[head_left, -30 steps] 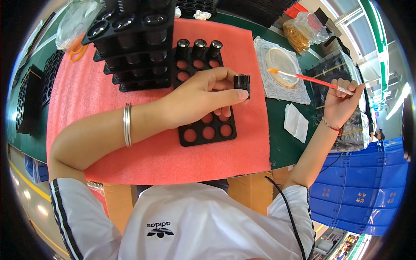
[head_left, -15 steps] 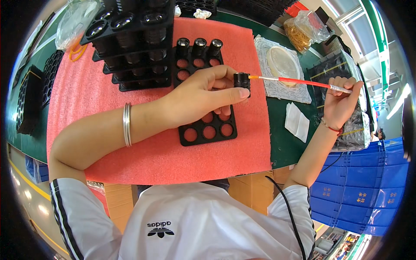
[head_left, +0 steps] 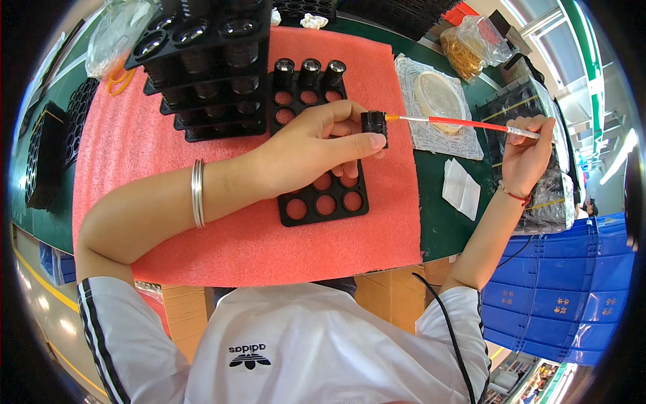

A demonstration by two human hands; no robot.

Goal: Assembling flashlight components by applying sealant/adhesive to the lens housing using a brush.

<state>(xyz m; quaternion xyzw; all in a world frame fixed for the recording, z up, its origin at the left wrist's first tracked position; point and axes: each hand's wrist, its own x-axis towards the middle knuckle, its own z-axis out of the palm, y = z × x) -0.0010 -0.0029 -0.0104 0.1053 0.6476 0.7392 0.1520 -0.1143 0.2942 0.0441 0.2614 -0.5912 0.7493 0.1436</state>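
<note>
My left hand (head_left: 330, 140) is closed round a small black lens barrel (head_left: 372, 123), held sideways above the black tray. In my right hand (head_left: 528, 151), pinched near the end of its handle, is a thin red paintbrush (head_left: 464, 123). Its orange bristle tip meets the right end of the barrel. Below my left hand lies a black tray (head_left: 323, 219) with round holes, partly hidden by the hand. Several black lens barrels (head_left: 310, 71) stand upright in its far row; the pink mat shows through the other visible holes.
Stacked black trays (head_left: 202, 87) filled with lens barrels rise at the far left of the pink foam mat (head_left: 202, 259). Right of the mat, a round shallow dish (head_left: 439, 101) rests on printed paper, near a folded white tissue (head_left: 461, 190). Blue crates (head_left: 552, 289) stand at the right.
My right hand and the paintbrush have shifted slightly left and up. The barrel in my left hand has moved a little left, with the bristles still at its end.
</note>
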